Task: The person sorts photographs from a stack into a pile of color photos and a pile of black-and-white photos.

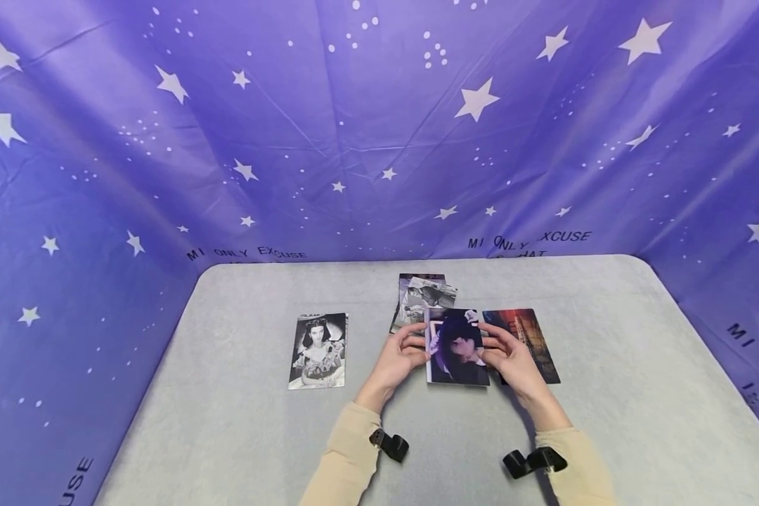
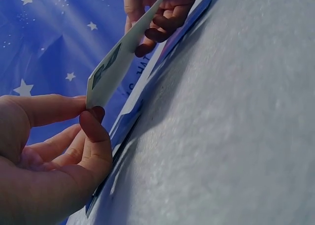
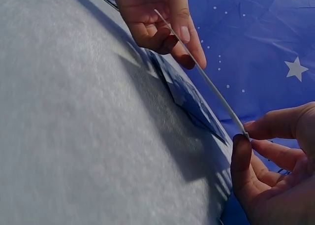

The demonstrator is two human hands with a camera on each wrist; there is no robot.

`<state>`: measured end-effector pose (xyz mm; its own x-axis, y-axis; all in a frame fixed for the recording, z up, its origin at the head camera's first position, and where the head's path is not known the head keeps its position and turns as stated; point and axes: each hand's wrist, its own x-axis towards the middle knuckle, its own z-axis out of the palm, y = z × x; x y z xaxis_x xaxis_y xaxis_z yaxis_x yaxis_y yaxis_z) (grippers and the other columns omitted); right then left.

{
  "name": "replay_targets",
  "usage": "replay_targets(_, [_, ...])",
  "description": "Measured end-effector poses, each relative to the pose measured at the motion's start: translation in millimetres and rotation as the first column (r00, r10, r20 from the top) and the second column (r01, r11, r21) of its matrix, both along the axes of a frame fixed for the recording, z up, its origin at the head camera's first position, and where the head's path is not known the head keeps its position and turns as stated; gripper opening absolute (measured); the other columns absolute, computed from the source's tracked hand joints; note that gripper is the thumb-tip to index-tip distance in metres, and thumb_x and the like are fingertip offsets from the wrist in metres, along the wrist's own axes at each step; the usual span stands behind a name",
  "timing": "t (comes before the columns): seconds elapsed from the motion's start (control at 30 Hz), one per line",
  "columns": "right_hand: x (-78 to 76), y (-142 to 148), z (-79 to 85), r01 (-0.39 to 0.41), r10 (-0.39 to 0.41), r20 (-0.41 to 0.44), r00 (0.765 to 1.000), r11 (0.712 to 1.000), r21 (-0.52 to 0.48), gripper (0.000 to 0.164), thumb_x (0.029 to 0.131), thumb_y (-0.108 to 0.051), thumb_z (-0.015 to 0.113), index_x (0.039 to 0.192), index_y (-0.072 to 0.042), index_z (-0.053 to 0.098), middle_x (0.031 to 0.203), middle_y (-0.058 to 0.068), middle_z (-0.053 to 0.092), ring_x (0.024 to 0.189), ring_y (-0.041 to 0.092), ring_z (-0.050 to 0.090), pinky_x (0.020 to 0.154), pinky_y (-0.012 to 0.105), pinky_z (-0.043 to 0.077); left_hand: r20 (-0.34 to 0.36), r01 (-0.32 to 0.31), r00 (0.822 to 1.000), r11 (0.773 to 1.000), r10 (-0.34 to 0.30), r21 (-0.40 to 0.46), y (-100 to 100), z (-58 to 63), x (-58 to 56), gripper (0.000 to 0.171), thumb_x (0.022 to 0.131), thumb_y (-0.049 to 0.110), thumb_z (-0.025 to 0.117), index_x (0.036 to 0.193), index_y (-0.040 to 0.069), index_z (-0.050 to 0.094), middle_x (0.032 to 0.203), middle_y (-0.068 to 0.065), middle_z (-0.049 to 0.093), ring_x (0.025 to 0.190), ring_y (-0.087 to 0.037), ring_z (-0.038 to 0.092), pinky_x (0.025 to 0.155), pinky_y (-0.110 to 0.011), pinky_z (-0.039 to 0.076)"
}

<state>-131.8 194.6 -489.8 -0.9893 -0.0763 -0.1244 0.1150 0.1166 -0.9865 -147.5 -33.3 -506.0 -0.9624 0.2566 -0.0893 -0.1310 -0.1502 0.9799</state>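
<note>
Both hands hold a photo card [image 1: 450, 362] upright off the table, a purple and dark picture of a dark-haired figure facing the head camera. My left hand [image 1: 395, 360] pinches its left edge between thumb and fingers. On the opposite edge, my right hand [image 1: 514, 360] pinches it the same way. From the left wrist, the pale back of the card [image 2: 115, 72] shows a small printed patch. It appears almost edge-on in the right wrist view, as a thin photo card [image 3: 216, 92] slanting between the two hands.
Behind the held card lies a loose, overlapping pile of photos [image 1: 431, 289], partly hidden. A black-and-white portrait photo [image 1: 318, 355] tops a stack at left. An orange and dark photo [image 1: 534, 341] lies beside the right hand. A purple star-printed curtain [image 1: 354, 140] surrounds the grey table [image 1: 228, 422].
</note>
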Motion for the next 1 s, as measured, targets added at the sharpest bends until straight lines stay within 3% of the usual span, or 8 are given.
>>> replay_targets(0.53, [6.7, 21, -0.1, -0.022, 0.026, -0.051, 0.998, 0.996, 0.089, 0.054, 0.088, 0.006, 0.06, 0.139, 0.007, 0.042, 0.115, 0.03, 0.057, 0.086, 0.005, 0.063, 0.073, 0.018, 0.051, -0.019, -0.007, 1.0, 1.0, 0.007, 0.023, 20, 0.1, 4.1, 0.058, 0.074, -0.018, 0.063, 0.13, -0.009, 0.051, 0.1, -0.026, 0.063, 0.073, -0.01, 0.061, 0.07, -0.022, 0.052])
replay_targets(0.8, [10.7, 34, -4.5, 0.009, 0.002, -0.089, 0.996, 0.993, 0.116, 0.053, 0.086, 0.011, 0.058, 0.137, 0.011, 0.042, 0.108, 0.024, 0.06, 0.083, 0.004, 0.062, 0.071, 0.017, 0.051, -0.023, 0.017, 1.0, 1.0, -0.017, 0.01, 34, -1.3, 2.7, 0.056, 0.075, -0.017, 0.063, 0.129, -0.007, 0.053, 0.099, -0.024, 0.065, 0.073, -0.009, 0.061, 0.071, -0.021, 0.052])
replay_targets(1.0, [8.8, 42, -4.6, 0.045, -0.026, -0.129, 0.991, 0.988, 0.146, 0.052, 0.085, 0.012, 0.058, 0.134, 0.014, 0.043, 0.107, 0.025, 0.059, 0.08, 0.003, 0.061, 0.068, 0.016, 0.05, -0.026, 0.013, 1.0, 1.0, -0.013, -0.003, 47, -0.4, 0.0, 0.055, 0.073, -0.018, 0.064, 0.126, -0.007, 0.055, 0.095, -0.025, 0.066, 0.075, -0.015, 0.064, 0.068, -0.021, 0.052])
